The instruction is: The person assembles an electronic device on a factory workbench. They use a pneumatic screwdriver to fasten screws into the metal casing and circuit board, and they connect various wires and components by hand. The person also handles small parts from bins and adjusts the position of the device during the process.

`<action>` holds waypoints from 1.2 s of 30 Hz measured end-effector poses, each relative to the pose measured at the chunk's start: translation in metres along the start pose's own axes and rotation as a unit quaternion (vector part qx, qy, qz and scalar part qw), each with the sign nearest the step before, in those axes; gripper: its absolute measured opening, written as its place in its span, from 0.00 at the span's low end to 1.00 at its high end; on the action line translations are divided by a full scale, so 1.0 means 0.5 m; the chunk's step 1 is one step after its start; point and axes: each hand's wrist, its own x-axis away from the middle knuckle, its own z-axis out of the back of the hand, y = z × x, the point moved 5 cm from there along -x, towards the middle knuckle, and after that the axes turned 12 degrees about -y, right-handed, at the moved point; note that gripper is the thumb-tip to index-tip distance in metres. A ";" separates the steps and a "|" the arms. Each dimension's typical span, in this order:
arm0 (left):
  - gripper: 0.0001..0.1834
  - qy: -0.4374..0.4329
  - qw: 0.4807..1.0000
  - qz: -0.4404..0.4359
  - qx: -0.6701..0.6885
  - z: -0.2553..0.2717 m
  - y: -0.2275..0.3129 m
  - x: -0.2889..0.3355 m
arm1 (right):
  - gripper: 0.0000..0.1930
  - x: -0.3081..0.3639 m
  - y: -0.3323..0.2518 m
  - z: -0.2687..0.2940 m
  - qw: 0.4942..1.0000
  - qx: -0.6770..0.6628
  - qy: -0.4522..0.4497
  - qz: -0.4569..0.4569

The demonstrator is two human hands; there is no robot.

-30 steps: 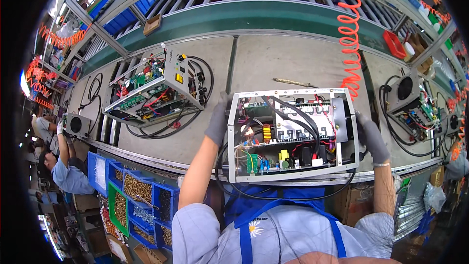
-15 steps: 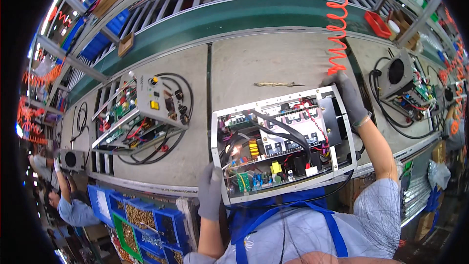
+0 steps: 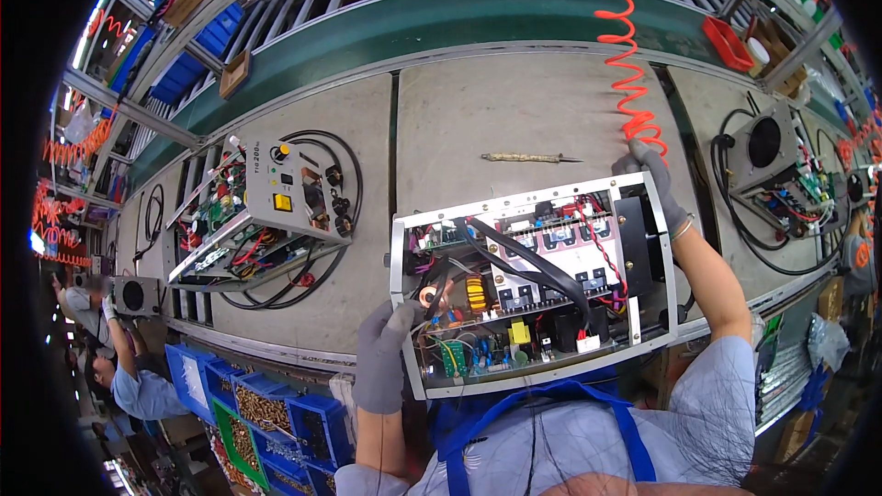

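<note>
An open metal chassis point(image 3: 606, 360) full of circuit boards, black cables and a yellow coil sits at the table's near edge, right before my body. My gloved left hand point(image 3: 381, 358) grips its left end, with the thumb over the frame. At the far right corner, my gloved right hand point(image 3: 654, 186) is closed round the frame by the black panel; some of its fingers are hidden. An orange coiled hose point(image 3: 627, 69) hangs down to just beyond the right hand; its lower end cannot be made out.
A thin tool with a wrapped handle point(image 3: 524, 158) lies beyond the chassis. Another open unit point(image 3: 276, 193) with cables stands to the left, and one with a fan point(image 3: 764, 142) to the right. Blue bins point(image 3: 317, 427) of small parts stand lower left. Co-workers are at both sides.
The chassis has shifted slightly and tilted in my hands. My left hand has slid up its left end, the thumb now over the frame. My right hand stays at the far corner.
</note>
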 end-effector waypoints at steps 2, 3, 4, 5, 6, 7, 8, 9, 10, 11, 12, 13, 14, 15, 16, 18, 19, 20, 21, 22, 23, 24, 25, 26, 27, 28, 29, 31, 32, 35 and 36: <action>0.25 0.020 1.000 -0.006 -0.020 0.007 -0.009 -0.009 | 0.25 -0.018 -0.017 0.007 0.997 0.035 -0.014 0.067; 0.24 0.031 0.999 -0.004 -0.019 0.017 -0.011 -0.011 | 0.25 -0.018 -0.037 -0.025 0.994 0.055 -0.020 0.095; 0.23 0.040 0.999 -0.002 -0.018 0.031 -0.009 -0.017 | 0.25 -0.009 -0.070 -0.060 0.987 0.110 -0.057 0.102; 0.22 0.052 0.998 -0.003 -0.017 0.040 -0.008 -0.018 | 0.25 0.000 -0.104 -0.102 0.983 0.136 -0.035 0.118; 0.23 0.094 0.995 -0.022 -0.007 0.043 -0.005 -0.025 | 0.25 0.004 -0.139 -0.124 0.966 0.169 -0.052 0.188; 0.24 0.135 0.990 -0.042 0.002 0.044 -0.007 -0.032 | 0.25 0.011 -0.168 -0.141 0.943 0.199 -0.069 0.258; 0.25 0.174 0.982 -0.066 0.011 0.048 -0.006 -0.039 | 0.27 0.035 -0.193 -0.156 0.919 0.248 -0.073 0.296; 0.26 0.192 0.977 -0.088 -0.006 0.065 -0.036 -0.046 | 0.28 0.064 -0.216 -0.179 0.891 0.297 -0.081 0.333; 0.28 0.205 0.972 -0.108 -0.023 0.088 -0.088 -0.058 | 0.28 0.089 -0.231 -0.241 0.855 0.332 -0.119 0.381; 0.29 0.215 0.967 -0.129 -0.039 0.099 -0.115 -0.060 | 0.29 0.109 -0.232 -0.252 0.825 0.358 -0.137 0.417; 0.28 0.228 0.958 -0.139 -0.104 0.091 -0.113 -0.046 | 0.30 0.127 -0.226 -0.256 0.814 0.375 -0.124 0.426; 0.28 0.241 0.945 -0.147 -0.168 0.082 -0.110 -0.032 | 0.30 0.153 -0.219 -0.264 0.802 0.393 -0.111 0.436; 0.29 0.256 0.950 -0.160 -0.074 0.065 -0.120 -0.023 | 0.30 0.182 -0.215 -0.277 0.794 0.407 -0.112 0.438; 0.29 0.275 0.946 -0.172 0.018 0.059 -0.133 -0.006 | 0.30 0.206 -0.205 -0.293 0.787 0.415 -0.119 0.441; 0.30 0.277 0.943 -0.182 0.021 0.058 -0.162 0.009 | 0.30 0.229 -0.192 -0.292 0.797 0.400 -0.119 0.437; 0.33 0.208 0.965 -0.156 -0.032 0.083 -0.231 0.038 | 0.31 0.255 -0.186 -0.290 0.810 0.365 -0.137 0.438; 0.33 0.229 0.951 -0.186 0.094 0.073 -0.242 0.039 | 0.31 0.265 -0.184 -0.278 0.828 0.327 -0.143 0.433; 0.30 0.221 0.952 -0.192 0.090 0.072 -0.238 0.040 | 0.29 0.254 -0.189 -0.263 0.849 0.288 -0.125 0.425; 0.27 0.215 0.953 -0.197 0.086 0.071 -0.230 0.042 | 0.28 0.232 -0.197 -0.246 0.868 0.249 -0.108 0.416; 0.30 0.169 0.975 -0.145 0.013 0.076 -0.232 0.036 | 0.24 0.214 -0.167 -0.147 0.950 0.114 0.068 0.283; 0.31 0.172 0.975 -0.136 -0.023 0.074 -0.235 0.031 | 0.19 0.168 -0.198 -0.139 0.848 0.450 0.087 0.265; 0.31 0.184 0.973 -0.126 -0.059 0.076 -0.240 0.035 | 0.14 0.118 -0.214 -0.175 0.709 0.627 -0.015 0.323; 0.26 0.239 0.950 -0.191 -0.065 0.119 -0.324 0.014 | 0.12 0.035 -0.150 -0.085 0.918 0.370 0.059 0.134; 0.25 0.188 0.956 -0.217 -0.056 0.095 -0.309 0.005 | 0.15 -0.032 -0.090 0.003 0.904 0.411 0.015 0.112; 0.25 0.151 0.958 -0.240 -0.047 0.074 -0.283 0.010 | 0.18 -0.079 -0.043 0.014 0.827 0.551 -0.047 0.100; 0.26 0.172 0.953 -0.229 -0.094 0.066 -0.252 0.035 | 0.18 -0.112 -0.016 -0.010 0.772 0.622 -0.111 0.066; 0.27 0.200 0.946 -0.213 -0.138 0.059 -0.229 0.053 | 0.18 -0.132 0.016 -0.033 0.702 0.688 -0.178 0.039; 0.30 0.272 0.894 -0.226 -0.276 0.053 -0.198 0.075 | 0.24 -0.157 0.074 -0.031 0.639 0.735 -0.212 0.087; 0.30 0.328 0.870 -0.179 -0.322 0.058 -0.185 0.129 | 0.24 -0.182 0.140 -0.061 0.634 0.729 -0.247 0.078; 0.27 0.336 0.869 -0.200 -0.304 0.083 -0.171 0.148 | 0.23 -0.182 0.134 0.008 0.623 0.745 -0.237 0.025; 0.26 0.350 0.863 -0.212 -0.297 0.090 -0.166 0.161 | 0.23 -0.185 0.136 0.025 0.621 0.747 -0.237 0.009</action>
